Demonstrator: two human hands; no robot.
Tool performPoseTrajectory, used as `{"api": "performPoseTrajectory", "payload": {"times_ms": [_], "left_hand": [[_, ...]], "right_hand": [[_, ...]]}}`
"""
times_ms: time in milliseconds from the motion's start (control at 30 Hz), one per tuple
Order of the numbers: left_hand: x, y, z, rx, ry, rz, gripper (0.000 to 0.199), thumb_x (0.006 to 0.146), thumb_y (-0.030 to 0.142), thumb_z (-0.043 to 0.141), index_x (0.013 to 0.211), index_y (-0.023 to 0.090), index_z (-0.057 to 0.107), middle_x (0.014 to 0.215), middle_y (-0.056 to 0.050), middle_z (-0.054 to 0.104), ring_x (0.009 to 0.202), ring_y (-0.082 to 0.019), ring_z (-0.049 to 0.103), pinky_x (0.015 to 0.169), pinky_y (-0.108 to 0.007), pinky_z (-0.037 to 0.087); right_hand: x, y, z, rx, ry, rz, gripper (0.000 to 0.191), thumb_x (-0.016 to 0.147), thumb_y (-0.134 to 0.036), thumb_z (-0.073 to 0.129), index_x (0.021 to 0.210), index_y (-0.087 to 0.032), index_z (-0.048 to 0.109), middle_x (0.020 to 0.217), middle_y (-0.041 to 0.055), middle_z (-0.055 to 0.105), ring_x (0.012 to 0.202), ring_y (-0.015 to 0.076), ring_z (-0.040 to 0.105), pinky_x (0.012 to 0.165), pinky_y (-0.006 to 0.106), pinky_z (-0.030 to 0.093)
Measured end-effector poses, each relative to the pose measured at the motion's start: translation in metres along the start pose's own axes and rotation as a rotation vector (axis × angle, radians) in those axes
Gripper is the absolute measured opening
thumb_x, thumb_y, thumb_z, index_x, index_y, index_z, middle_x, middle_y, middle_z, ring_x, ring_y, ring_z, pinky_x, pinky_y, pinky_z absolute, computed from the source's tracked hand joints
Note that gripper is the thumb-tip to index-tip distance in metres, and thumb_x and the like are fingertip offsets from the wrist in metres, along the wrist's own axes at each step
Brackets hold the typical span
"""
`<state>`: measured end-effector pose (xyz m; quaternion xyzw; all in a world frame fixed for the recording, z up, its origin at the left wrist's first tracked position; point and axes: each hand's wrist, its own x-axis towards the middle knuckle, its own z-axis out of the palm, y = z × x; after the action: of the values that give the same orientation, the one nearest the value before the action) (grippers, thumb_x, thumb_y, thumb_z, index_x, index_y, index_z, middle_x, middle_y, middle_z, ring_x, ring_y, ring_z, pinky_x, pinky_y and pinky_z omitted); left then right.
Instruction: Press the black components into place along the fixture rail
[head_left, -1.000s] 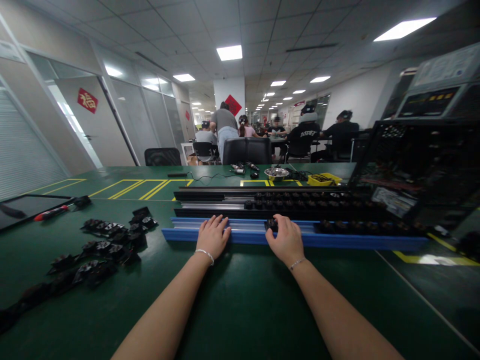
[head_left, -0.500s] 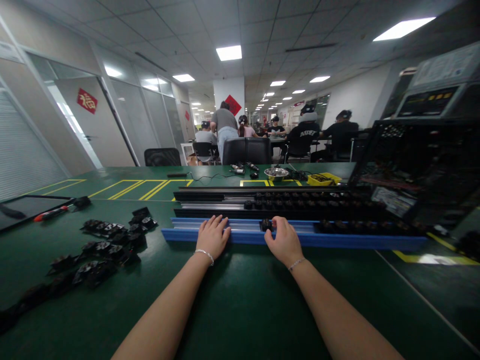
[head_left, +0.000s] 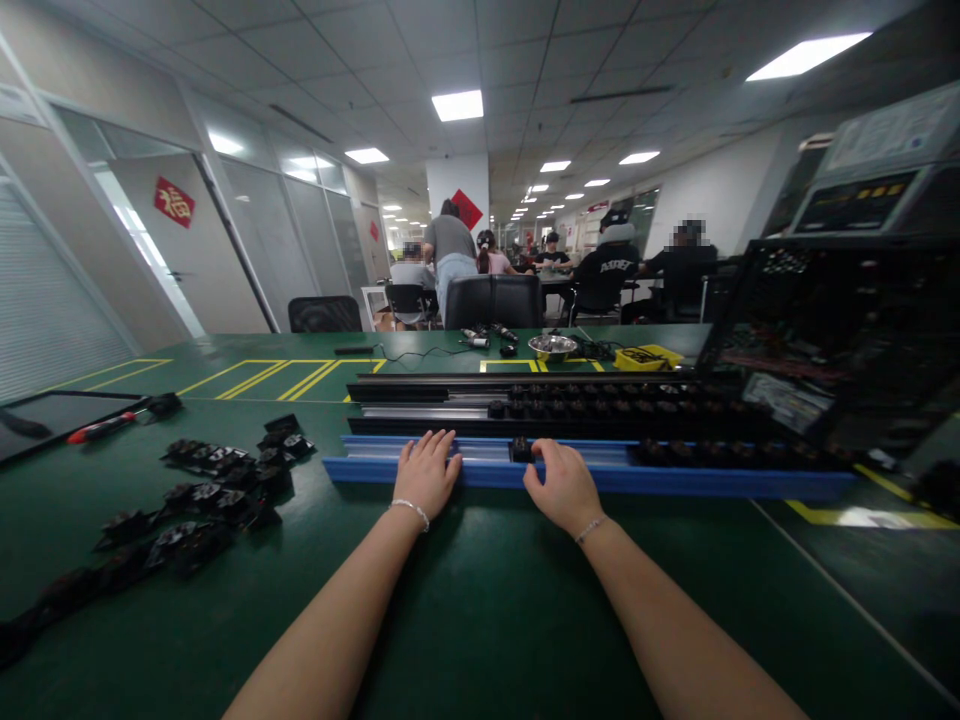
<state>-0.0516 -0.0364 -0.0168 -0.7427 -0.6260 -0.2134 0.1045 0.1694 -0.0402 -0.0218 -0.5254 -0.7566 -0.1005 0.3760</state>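
Observation:
My left hand (head_left: 427, 472) lies with spread fingers across the left half of a long blue channel rail (head_left: 420, 470). Inside that rail, right of the left hand, stands a small black component (head_left: 520, 449). My right hand (head_left: 564, 482) has its bent thumb and forefinger at the component's right side, closed on it; the exact contact is partly hidden by the fingers. Farther right, a row of similar black components (head_left: 705, 455) fills the same rail.
Behind the blue rail lie black rails (head_left: 420, 424) holding more components. Loose black components (head_left: 202, 500) are spread on the left, near a red-handled tool (head_left: 101, 428). A metal bowl (head_left: 553, 347) and yellow tray (head_left: 649, 357) stand behind. An open computer case (head_left: 840, 320) bounds the right.
The small black component has slid a little to the left along the blue rail, together with my right hand. My left hand has stayed put.

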Motion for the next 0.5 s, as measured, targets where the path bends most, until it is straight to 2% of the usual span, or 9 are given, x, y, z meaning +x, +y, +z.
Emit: {"api": "performPoseTrajectory", "payload": {"times_ms": [500], "left_hand": [[-0.0003,0.0061,-0.0024,-0.075,-0.03,0.124,0.042,0.09,0.022,0.027,0.129,0.023,0.042,0.126,-0.005,0.055,0.121,-0.015,0.043,0.103,-0.036,0.031]], "right_hand": [[-0.0004,-0.0044,-0.0032,0.075,-0.092,-0.086,0.025,0.073,-0.02,0.046,0.095,-0.016,0.056,0.095,0.0078,0.063,0.091,0.0198,0.054,0.086,0.034,0.039]]}}
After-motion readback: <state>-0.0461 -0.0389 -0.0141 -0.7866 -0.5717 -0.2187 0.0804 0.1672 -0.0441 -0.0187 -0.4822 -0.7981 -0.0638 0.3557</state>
